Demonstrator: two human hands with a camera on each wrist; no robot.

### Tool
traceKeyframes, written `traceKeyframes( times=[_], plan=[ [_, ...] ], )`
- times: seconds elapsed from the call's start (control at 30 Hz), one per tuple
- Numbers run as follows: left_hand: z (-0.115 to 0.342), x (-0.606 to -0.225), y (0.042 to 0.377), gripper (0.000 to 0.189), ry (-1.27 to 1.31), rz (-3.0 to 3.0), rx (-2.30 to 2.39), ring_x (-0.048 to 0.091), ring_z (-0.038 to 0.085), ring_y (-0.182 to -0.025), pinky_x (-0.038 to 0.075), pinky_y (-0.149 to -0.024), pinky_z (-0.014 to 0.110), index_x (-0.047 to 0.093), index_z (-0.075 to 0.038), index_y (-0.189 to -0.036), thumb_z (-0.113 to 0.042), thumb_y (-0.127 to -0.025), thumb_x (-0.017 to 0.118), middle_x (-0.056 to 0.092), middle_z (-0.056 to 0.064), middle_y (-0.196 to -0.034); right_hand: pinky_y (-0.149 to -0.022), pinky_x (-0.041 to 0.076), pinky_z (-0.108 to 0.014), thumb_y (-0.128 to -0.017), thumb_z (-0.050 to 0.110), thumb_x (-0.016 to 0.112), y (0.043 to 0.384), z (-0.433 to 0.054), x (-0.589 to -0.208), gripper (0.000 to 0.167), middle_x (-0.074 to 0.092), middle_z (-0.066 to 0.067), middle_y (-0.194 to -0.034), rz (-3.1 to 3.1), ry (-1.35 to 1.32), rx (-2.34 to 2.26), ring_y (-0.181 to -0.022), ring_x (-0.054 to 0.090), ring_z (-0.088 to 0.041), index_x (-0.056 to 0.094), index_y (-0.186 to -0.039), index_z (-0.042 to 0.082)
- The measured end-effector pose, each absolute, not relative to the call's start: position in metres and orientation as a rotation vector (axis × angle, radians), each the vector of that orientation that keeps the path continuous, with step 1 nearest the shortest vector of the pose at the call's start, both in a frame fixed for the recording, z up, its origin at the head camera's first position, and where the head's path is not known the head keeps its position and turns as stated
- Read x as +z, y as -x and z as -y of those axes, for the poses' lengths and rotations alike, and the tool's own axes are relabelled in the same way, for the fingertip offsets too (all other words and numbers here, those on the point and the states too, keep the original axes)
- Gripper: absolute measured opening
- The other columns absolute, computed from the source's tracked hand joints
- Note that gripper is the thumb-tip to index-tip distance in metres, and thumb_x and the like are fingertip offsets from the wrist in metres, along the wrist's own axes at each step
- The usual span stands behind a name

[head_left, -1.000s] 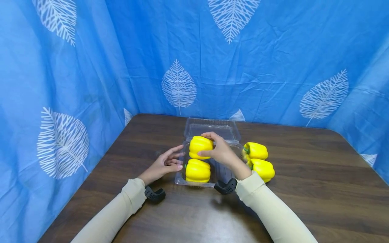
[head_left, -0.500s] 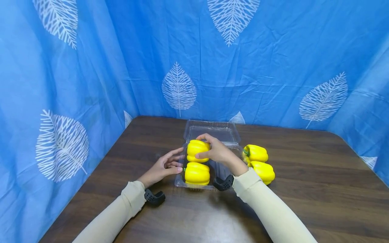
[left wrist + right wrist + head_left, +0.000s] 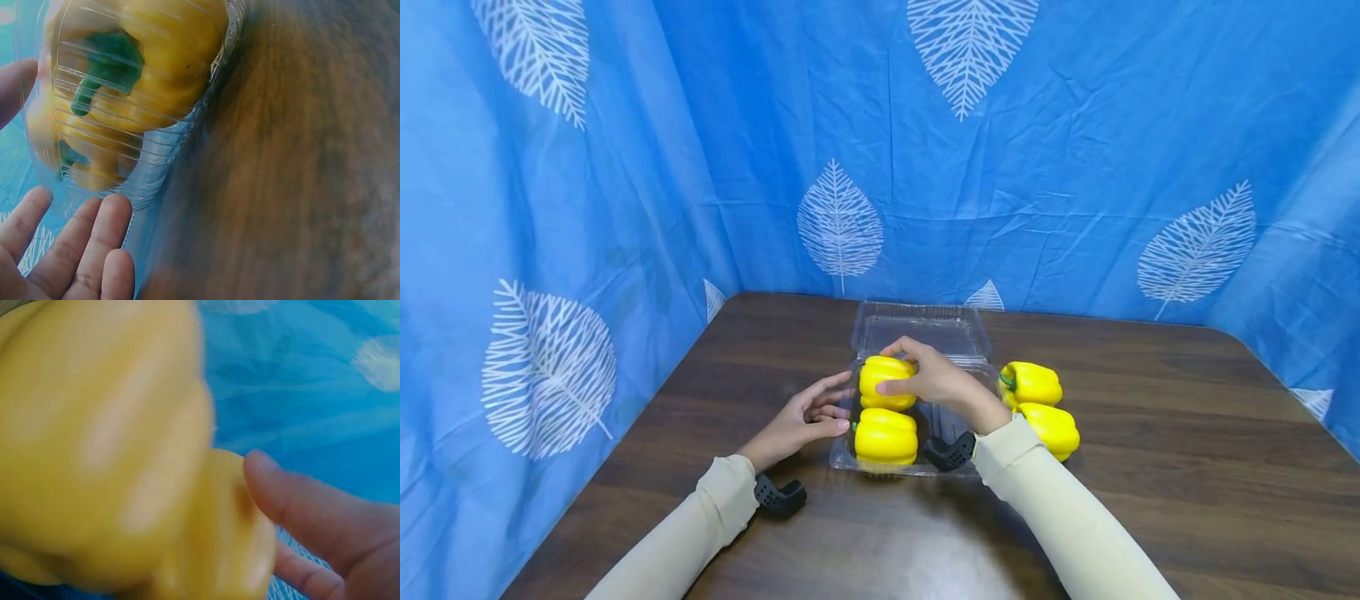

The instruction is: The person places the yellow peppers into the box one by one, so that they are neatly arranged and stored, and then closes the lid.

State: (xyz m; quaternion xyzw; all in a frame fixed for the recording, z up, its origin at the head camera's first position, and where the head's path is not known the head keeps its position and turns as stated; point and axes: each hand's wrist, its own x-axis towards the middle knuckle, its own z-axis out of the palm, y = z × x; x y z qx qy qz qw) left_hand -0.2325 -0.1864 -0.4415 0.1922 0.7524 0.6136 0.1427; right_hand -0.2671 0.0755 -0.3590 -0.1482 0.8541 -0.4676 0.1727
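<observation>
In the head view a clear plastic clamshell box (image 3: 842,460) stands with its lid (image 3: 919,331) folded back. My right hand (image 3: 942,385) holds a yellow bell pepper (image 3: 880,377) in the rear left of the box, thumb on the near side. A second yellow bell pepper (image 3: 886,437) lies just in front of it. My left hand (image 3: 801,423) is at the box's left wall, fingers spread and fairly straight. In the left wrist view green stems show through the ribbed wall, close to my left fingertips (image 3: 115,209). The right wrist view shows my right thumb (image 3: 300,503) against the held pepper.
Two more yellow bell peppers, one behind (image 3: 1033,384) and one in front (image 3: 1052,431), lie right of the box on the brown wooden table (image 3: 1187,433). A blue leaf-patterned curtain (image 3: 1060,150) hangs behind and at the sides.
My right hand has brought its bell pepper left and down into the box, behind the other one. My left hand has stayed by the left wall. The view has shifted slightly.
</observation>
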Motion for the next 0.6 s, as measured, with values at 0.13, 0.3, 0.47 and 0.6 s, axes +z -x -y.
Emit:
traceKeyframes(
  times=[0.13,0.3,0.47,0.6],
  plan=[
    [0.1866,-0.4410,0.2314,0.080,-0.539,-2.175,1.767,0.062,0.033,-0.129,0.055,-0.104,0.034,0.033,-0.007,-0.170,-0.023,-0.102,0.073,0.047,0.023,-0.165,-0.101,0.060,-0.051,-0.101,0.018,0.078,0.2691,-0.0770,-0.3594,0.049,0.063,-0.020,-0.136,-2.402,0.387,-1.334,-0.113,0.066,-0.034,0.059,-0.145,0.007],
    [0.1885,-0.4415,0.2299,0.080,-0.539,-2.176,1.777,0.062,0.035,-0.130,0.054,-0.107,0.036,0.033,-0.007,-0.169,-0.025,-0.102,0.072,0.047,0.023,-0.164,-0.099,0.061,-0.049,-0.101,0.018,0.077,0.2692,-0.0740,-0.3610,0.046,0.066,-0.019,-0.131,-2.447,0.404,-1.315,-0.110,0.066,-0.033,0.063,-0.143,0.006],
    [0.1889,-0.4430,0.2310,0.079,-0.565,-2.178,1.777,0.061,0.035,-0.131,0.053,-0.107,0.034,0.033,-0.007,-0.170,-0.024,-0.103,0.072,0.047,0.023,-0.165,-0.099,0.061,-0.049,-0.100,0.020,0.078,0.2684,-0.0698,-0.3620,0.042,0.065,-0.019,-0.139,-2.540,0.437,-1.191,-0.115,0.064,-0.035,0.069,-0.140,0.009],
    [0.1884,-0.4420,0.2321,0.079,-0.577,-2.173,1.786,0.061,0.035,-0.131,0.053,-0.105,0.031,0.033,-0.007,-0.170,-0.023,-0.103,0.072,0.047,0.023,-0.164,-0.097,0.060,-0.051,-0.100,0.021,0.079,0.2686,-0.0678,-0.3621,0.041,0.060,-0.020,-0.140,-2.599,0.461,-1.094,-0.118,0.059,-0.036,0.070,-0.138,0.010]
  ],
)
